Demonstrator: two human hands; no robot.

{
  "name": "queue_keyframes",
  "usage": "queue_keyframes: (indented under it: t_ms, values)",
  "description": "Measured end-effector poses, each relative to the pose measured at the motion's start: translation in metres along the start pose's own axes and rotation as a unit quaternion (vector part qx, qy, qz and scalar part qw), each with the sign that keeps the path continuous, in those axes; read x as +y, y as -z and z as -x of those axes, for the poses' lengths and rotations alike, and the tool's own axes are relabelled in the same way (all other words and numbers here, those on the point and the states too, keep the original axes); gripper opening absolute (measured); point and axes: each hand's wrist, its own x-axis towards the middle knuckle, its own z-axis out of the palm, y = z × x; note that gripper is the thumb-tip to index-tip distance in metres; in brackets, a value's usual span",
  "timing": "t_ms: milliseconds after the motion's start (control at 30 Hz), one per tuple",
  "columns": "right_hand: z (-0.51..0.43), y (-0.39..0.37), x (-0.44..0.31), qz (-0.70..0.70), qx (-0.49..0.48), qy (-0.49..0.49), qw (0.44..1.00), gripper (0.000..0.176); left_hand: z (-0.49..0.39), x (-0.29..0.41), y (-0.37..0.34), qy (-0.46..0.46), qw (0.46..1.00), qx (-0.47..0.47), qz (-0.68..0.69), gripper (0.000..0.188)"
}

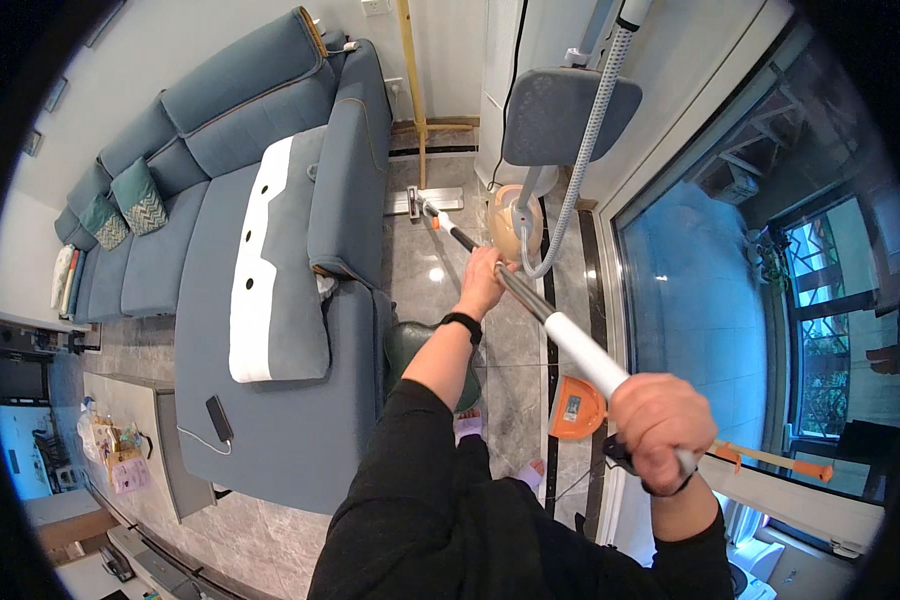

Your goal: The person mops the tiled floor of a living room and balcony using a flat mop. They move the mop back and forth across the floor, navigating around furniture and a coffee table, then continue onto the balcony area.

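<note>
My left hand (483, 282), with a dark band at its wrist, grips the shaft of a flat mop (586, 351) partway down. Nearer to me, my right hand (664, 429) is wrapped around the white upper end of the same handle. The shaft slopes away from me to a wide flat mop head (441, 199), which lies on grey tile floor (457, 262) between the sofa arm and a garment steamer. An orange dustpan (576, 407) sits on the floor just left of my right hand.
A blue-grey sofa (270, 442) lines the left side. The steamer's base (504, 217), hose (585, 157) and small ironing board (551, 112) stand ahead. A yellow pole (412, 75) rises behind the mop head. A dark green stool (412, 341) is beside my left forearm. Glass (690, 300) borders the right.
</note>
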Motion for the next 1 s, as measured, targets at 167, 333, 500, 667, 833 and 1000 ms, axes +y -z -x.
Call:
queue_keyframes:
  t_ms: [167,333,500,667,833,1000]
  values:
    - [0.019,0.027,-0.036,0.054,0.035,-0.046,0.997,0.021,0.019,0.032,-0.010,-0.004,0.995,-0.089,-0.043,0.023]
    - [0.033,0.079,-0.116,0.092,0.012,-0.016,0.996,0.028,0.059,0.114,-0.018,-0.030,0.987,-0.159,0.022,0.021]
    - [0.075,0.136,-0.211,0.019,0.014,-0.053,0.998,0.029,0.111,0.210,-0.022,-0.099,0.981,-0.145,0.077,0.028]
    - [0.118,0.173,-0.259,-0.016,0.005,-0.030,0.999,0.019,0.118,0.245,-0.018,-0.137,0.970,-0.154,0.125,0.028]
    - [0.134,0.149,-0.237,-0.003,0.007,-0.048,0.999,0.013,0.100,0.210,-0.018,-0.190,0.965,-0.141,0.112,0.027]
    - [0.092,0.076,-0.133,0.051,0.105,-0.004,0.993,0.031,0.067,0.117,-0.009,-0.122,0.976,-0.176,-0.031,0.015]
